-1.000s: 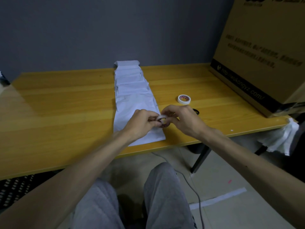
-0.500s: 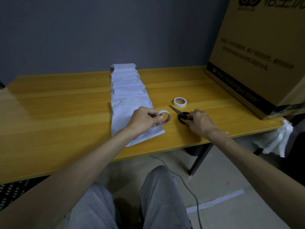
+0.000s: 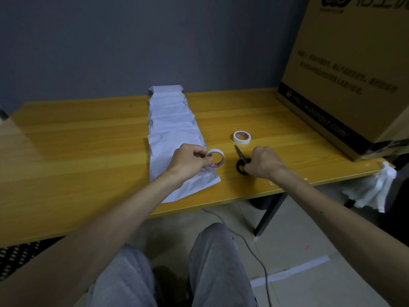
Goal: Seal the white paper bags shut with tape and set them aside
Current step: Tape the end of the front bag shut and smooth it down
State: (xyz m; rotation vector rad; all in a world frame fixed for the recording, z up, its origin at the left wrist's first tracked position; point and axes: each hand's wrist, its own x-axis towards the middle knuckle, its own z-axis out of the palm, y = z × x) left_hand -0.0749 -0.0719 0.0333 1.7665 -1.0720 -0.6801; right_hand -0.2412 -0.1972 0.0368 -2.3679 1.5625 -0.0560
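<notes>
Left hand (image 3: pixel 188 161) is over the near end of the white paper bags (image 3: pixel 172 120), thumb and fingers pinching a roll of tape (image 3: pixel 215 158), which stands on edge with its open core facing the camera. The right hand (image 3: pixel 264 161) sits apart from it, off to the side, fingers curled down around the black handles of the scissors (image 3: pixel 241 159). The blades are together and point away towards the far side. Whether the scissors are clear of the tabletop (image 3: pixel 77 140) I cannot tell.

The bags lie in an overlapping row, running from the near edge to the back wall. A second tape roll (image 3: pixel 242 136) lies flat just beyond the scissor tips. A large cardboard box (image 3: pixel 354 74) fills the right end of the tabletop. A crumpled white bundle (image 3: pixel 371 191) hangs off the right corner.
</notes>
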